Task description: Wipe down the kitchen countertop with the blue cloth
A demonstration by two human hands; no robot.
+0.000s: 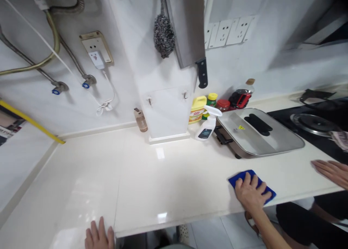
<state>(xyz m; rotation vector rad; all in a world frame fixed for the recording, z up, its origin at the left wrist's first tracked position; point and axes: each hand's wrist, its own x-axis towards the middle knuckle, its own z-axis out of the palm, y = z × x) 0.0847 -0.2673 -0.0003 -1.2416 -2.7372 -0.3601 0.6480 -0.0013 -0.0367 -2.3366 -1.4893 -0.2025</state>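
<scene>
My right hand [250, 194] presses down on a folded blue cloth [268, 194] near the front edge of the white countertop [174, 176]. Its fingers are bent and spread over the cloth, whose corners stick out around them. At the bottom left, my left hand [99, 237] rests on the counter by the front edge, fingers apart and nothing in it. Behind the cloth stands an electric pan [244, 152] with a flat metal lid. A white spray bottle [206, 128] is beside the pan's black side handle.
Another person's hand [332, 171] lies flat at the right edge. Behind the spray bottle stand a yellow jug [197, 111] and several jars and bottles. A cleaver [190, 28] and a steel scrubber [164, 36] hang from the pillar. A small brown bottle [140, 120] stands beside it.
</scene>
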